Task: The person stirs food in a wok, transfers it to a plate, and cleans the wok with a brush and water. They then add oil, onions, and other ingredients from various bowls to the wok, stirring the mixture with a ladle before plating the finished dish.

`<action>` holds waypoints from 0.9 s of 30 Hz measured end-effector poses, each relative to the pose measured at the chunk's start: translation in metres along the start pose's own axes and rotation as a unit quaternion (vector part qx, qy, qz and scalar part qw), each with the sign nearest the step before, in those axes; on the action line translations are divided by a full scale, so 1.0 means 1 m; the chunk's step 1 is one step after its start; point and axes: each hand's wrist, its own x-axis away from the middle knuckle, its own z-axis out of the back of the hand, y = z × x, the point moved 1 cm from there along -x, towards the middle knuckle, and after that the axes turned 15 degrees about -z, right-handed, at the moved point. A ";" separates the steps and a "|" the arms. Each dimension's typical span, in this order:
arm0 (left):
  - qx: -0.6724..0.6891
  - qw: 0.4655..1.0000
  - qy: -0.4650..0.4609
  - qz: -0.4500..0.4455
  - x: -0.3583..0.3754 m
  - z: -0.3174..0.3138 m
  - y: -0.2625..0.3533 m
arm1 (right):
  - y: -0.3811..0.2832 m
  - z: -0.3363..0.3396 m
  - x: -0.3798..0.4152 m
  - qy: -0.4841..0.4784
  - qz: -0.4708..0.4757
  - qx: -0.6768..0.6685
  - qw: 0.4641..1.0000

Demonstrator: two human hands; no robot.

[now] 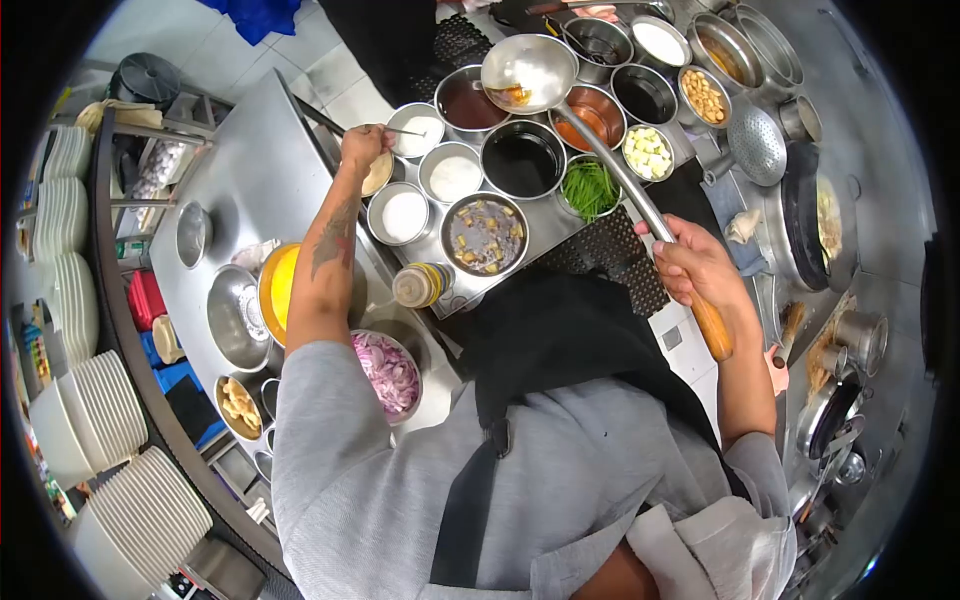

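Note:
My right hand (695, 265) is wrapped round the wooden handle of a long metal ladle (625, 180). The ladle's bowl is over the far tins and has a little brown liquid in it. My left hand (367, 146) pinches the thin metal handle of what looks like a spoon, its far end at a tin of white powder (420, 128); the tip is hard to make out. Below that hand sits a tin of tan powder (378, 172), partly hidden. Two more tins of white powder (452, 174) (404, 215) stand close by.
Around them are tins of dark liquid (522, 158), red-orange sauce (592, 118), chopped greens (590, 188) and pale cubes (648, 153). Sliced purple onions (385, 375) lie in a bowl near my left elbow. At right are a perforated skimmer (757, 146) and a wok (830, 220).

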 end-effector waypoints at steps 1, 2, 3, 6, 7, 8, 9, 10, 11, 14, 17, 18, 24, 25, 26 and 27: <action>0.025 0.998 -0.013 0.049 -0.001 0.002 -0.001 | -0.002 -0.001 -0.003 0.013 0.002 0.007 1.000; 0.048 0.994 -0.024 0.096 -0.003 0.008 -0.001 | -0.005 0.000 -0.007 0.014 0.003 0.005 1.000; 0.087 0.991 -0.026 0.100 -0.008 0.017 -0.008 | -0.009 0.001 -0.012 0.017 0.003 0.022 1.000; 0.122 0.989 -0.013 0.086 -0.009 0.049 0.023 | -0.020 -0.002 -0.030 0.037 0.020 0.062 0.997; 0.142 0.987 -0.004 0.074 -0.007 0.057 0.044 | -0.025 -0.006 -0.038 0.047 0.024 0.132 0.990; 0.160 0.985 0.003 0.065 -0.004 0.066 0.066 | -0.027 -0.012 -0.045 0.057 0.025 0.197 0.978; 0.086 0.996 0.010 0.012 0.001 0.076 0.084 | -0.037 -0.027 -0.044 0.059 0.018 0.219 0.974; -0.005 0.999 0.001 -0.045 -0.001 0.090 0.087 | -0.039 -0.032 -0.053 0.057 0.016 0.214 0.975; -0.086 0.995 0.009 -0.056 0.002 0.102 0.085 | -0.040 -0.036 -0.065 0.008 -0.004 0.153 0.988; -0.184 0.982 0.005 -0.031 0.025 0.136 0.078 | -0.045 -0.056 -0.067 -0.084 -0.049 0.059 0.994; -0.169 0.986 0.011 0.000 0.043 0.132 0.047 | -0.045 -0.059 -0.058 -0.112 -0.045 0.039 0.992; -0.163 0.987 0.013 -0.004 0.044 0.128 0.036 | -0.044 -0.061 -0.056 -0.116 -0.052 0.038 0.991; -0.101 0.992 -0.055 0.049 0.031 0.102 0.010 | -0.038 -0.055 -0.060 -0.061 -0.039 0.072 0.995; -0.067 0.991 -0.071 0.089 0.027 0.102 0.008 | -0.037 -0.052 -0.063 -0.061 -0.040 0.071 0.995; -0.067 0.991 -0.072 0.089 0.025 0.105 0.008 | -0.035 -0.050 -0.066 -0.061 -0.041 0.069 0.995; -0.026 0.990 -0.071 0.120 0.026 0.111 0.007 | -0.034 -0.049 -0.068 -0.062 -0.043 0.066 0.995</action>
